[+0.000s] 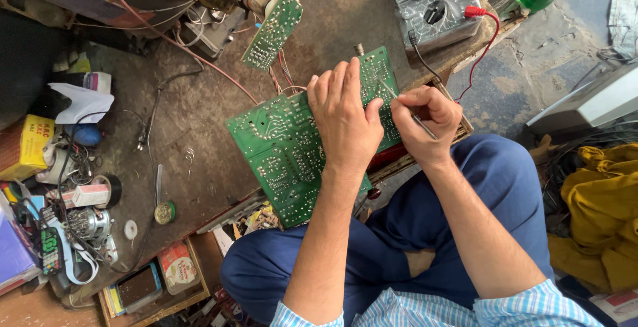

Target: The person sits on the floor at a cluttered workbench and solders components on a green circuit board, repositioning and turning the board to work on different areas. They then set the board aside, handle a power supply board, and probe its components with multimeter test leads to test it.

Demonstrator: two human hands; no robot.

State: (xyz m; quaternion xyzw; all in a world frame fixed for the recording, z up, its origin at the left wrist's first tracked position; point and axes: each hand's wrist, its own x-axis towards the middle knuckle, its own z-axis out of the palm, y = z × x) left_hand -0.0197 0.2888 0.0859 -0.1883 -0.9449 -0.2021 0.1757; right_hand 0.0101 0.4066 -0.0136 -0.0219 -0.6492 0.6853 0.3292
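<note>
The left hand [343, 117] pressed flat on the green circuit board [286, 151]; the right hand [425, 117] pinched what looked like a thin probe [415, 115]; steady bracing, light tip contact seemed wise.

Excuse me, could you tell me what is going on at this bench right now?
A person sits at a cluttered workbench. The left hand lies flat on a large green circuit board, solder side up, steadying it. The right hand holds a thin metal tool in a pen-like grip, its tip on the board near the left thumb. A grey meter with red and black leads sits beyond the board, and a smaller green board stands behind.
</note>
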